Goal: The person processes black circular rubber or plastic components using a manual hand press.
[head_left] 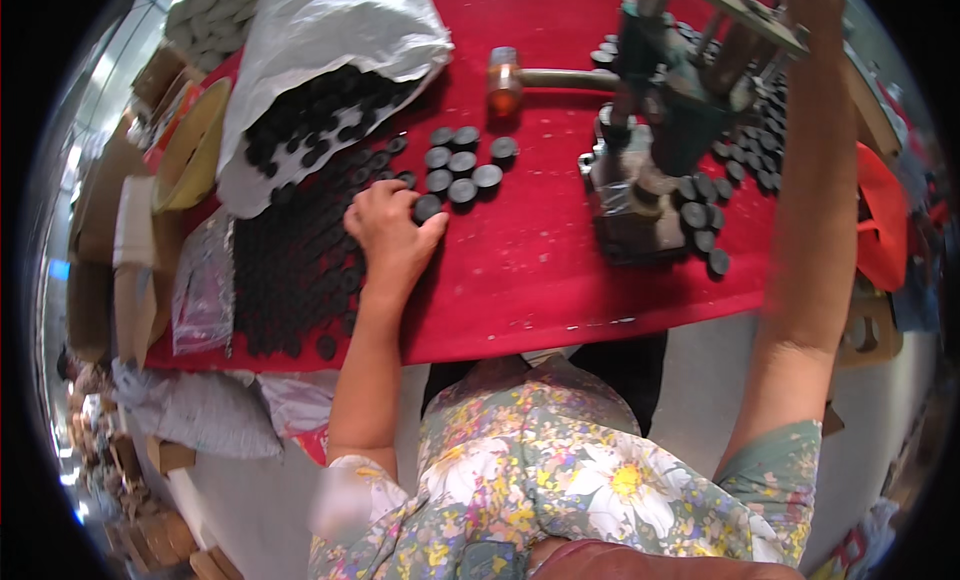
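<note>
My left hand (388, 228) rests on the red tabletop, its thumb and fingers closed round a dark round cap (427, 208). Beyond it stand several similar black caps (461, 163) in a loose cluster. A heap of small black round pieces (295, 265) spreads to the left of this hand. My right arm (818, 210) is raised past the hand press (680, 110), up to the picture's upper edge. The fingers of my right hand are not shown there, so its grip is unclear. Several dark caps (704, 220) lie at the right side of the press base (635, 220).
A white sack (335, 25) lies at the far left, black pieces spilling from its mouth. A mallet (505, 85) with an amber-coloured head lies behind the clustered caps. Left of the sack is a yellow basin (192, 145). More dark caps (755, 145) cover the cloth behind the press.
</note>
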The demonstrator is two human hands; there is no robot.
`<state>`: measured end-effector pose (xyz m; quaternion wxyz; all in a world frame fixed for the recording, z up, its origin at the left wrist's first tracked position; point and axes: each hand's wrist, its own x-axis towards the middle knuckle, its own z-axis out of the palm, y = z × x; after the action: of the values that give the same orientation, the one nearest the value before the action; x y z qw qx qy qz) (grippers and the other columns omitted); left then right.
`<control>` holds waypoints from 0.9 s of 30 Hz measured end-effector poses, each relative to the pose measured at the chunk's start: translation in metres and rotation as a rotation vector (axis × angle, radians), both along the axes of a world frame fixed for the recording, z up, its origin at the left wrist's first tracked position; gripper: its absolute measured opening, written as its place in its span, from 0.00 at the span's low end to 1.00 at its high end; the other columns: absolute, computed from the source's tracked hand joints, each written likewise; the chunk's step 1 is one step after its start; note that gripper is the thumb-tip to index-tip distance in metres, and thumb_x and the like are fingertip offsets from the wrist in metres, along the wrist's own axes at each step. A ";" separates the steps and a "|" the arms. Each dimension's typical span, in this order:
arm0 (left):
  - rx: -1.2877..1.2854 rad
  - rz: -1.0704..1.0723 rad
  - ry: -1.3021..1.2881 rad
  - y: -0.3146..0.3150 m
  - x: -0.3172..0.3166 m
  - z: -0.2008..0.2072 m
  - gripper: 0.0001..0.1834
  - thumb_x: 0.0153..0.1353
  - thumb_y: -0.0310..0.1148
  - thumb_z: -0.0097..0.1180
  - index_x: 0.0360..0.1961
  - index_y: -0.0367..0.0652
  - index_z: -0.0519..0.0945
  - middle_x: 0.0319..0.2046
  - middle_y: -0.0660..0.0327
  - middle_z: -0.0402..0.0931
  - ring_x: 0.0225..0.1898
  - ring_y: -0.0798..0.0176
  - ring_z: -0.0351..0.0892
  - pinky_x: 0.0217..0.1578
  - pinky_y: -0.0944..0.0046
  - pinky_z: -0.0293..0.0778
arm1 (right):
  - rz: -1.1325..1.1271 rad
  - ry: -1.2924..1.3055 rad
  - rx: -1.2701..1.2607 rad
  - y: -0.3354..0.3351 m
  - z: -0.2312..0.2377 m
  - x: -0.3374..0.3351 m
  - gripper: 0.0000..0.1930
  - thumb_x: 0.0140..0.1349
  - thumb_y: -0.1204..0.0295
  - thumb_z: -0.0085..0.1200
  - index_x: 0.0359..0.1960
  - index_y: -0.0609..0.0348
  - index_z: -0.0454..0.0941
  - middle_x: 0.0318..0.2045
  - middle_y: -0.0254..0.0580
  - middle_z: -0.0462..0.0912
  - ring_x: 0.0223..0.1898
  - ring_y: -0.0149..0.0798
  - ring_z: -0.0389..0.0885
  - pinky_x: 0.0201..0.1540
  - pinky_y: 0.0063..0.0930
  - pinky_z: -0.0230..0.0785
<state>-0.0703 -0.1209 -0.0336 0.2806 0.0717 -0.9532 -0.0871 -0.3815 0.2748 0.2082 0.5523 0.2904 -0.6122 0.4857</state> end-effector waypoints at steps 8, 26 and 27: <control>0.282 -0.509 0.131 0.115 -0.034 0.027 0.17 0.45 0.36 0.71 0.34 0.39 0.83 0.44 0.60 0.80 0.50 0.52 0.75 0.56 0.52 0.63 | 0.386 -0.380 -0.139 -0.070 -0.001 0.078 0.10 0.66 0.61 0.59 0.33 0.53 0.81 0.18 0.26 0.71 0.16 0.22 0.66 0.20 0.19 0.58; 0.790 -0.592 -0.006 0.183 -0.083 -0.005 0.25 0.38 0.34 0.79 0.41 0.40 0.87 0.51 0.59 0.79 0.56 0.52 0.73 0.59 0.51 0.64 | 0.757 -0.115 -0.147 0.015 -0.055 0.185 0.16 0.71 0.58 0.48 0.43 0.60 0.77 0.28 0.35 0.66 0.34 0.38 0.66 0.54 0.42 0.62; 0.790 -0.589 -0.021 0.182 -0.084 -0.006 0.25 0.37 0.34 0.79 0.41 0.40 0.88 0.51 0.59 0.79 0.56 0.52 0.72 0.60 0.51 0.64 | 0.762 -0.119 -0.150 0.013 -0.065 0.196 0.16 0.71 0.58 0.48 0.43 0.60 0.77 0.28 0.35 0.66 0.34 0.38 0.66 0.54 0.42 0.62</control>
<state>-0.1544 0.0611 -0.0396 0.1857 -0.0989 -0.8299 -0.5168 -0.1858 0.2881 0.1435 0.3156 0.4273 -0.4542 0.7152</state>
